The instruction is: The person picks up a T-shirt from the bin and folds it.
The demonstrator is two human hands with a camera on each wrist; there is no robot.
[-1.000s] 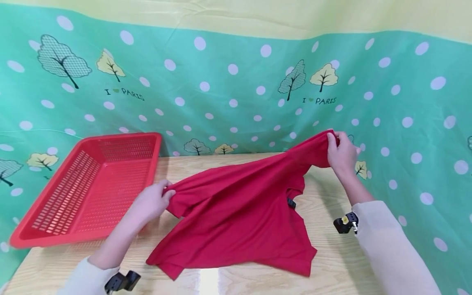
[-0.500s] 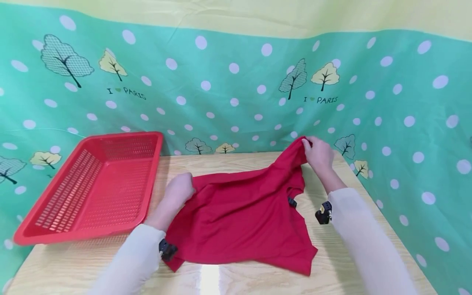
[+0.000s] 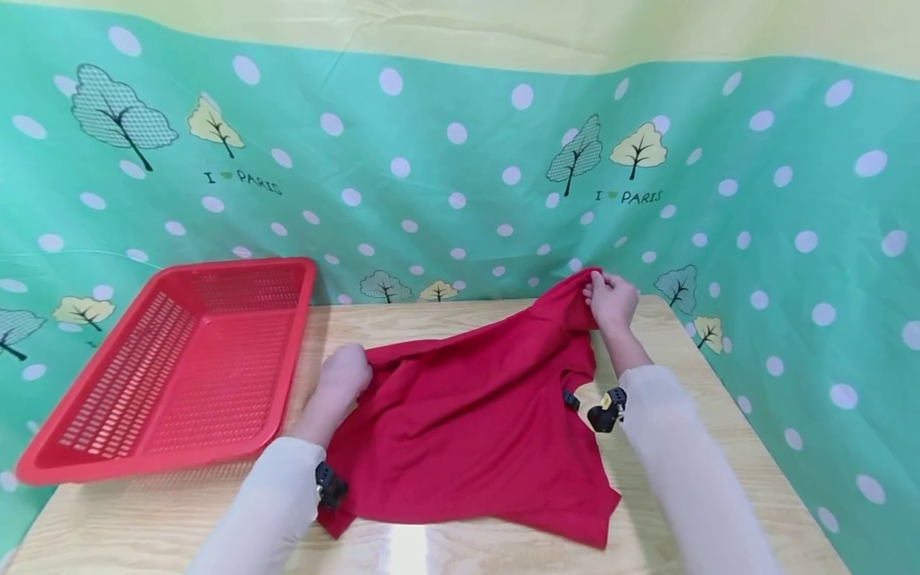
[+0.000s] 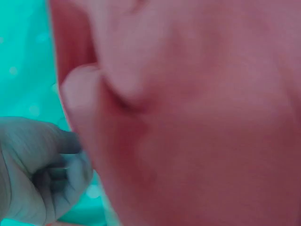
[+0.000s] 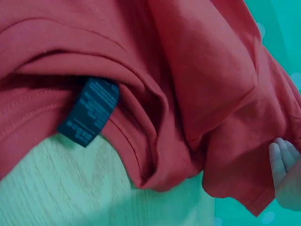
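A red T-shirt lies spread over the table, its neckline facing right with a dark label inside the collar. My left hand grips the far left part of the shirt, fingers curled at its edge; in the left wrist view that hand is at the cloth's border. At the far right, my right hand pinches the sleeve end and holds it raised off the table. The right wrist view shows fingertips against the sleeve cloth. Between both hands the far edge is stretched, with folds running across the fabric.
A red plastic basket with slotted sides stands on the left, close to my left forearm. The wooden table ends at a green dotted curtain behind and on the right. Small black cameras sit on both wrists.
Both hands have moved inward, the left to the right and the right to the left and slightly lower, still holding the shirt. Its far edge has sunk and the left corner has shifted rightward.
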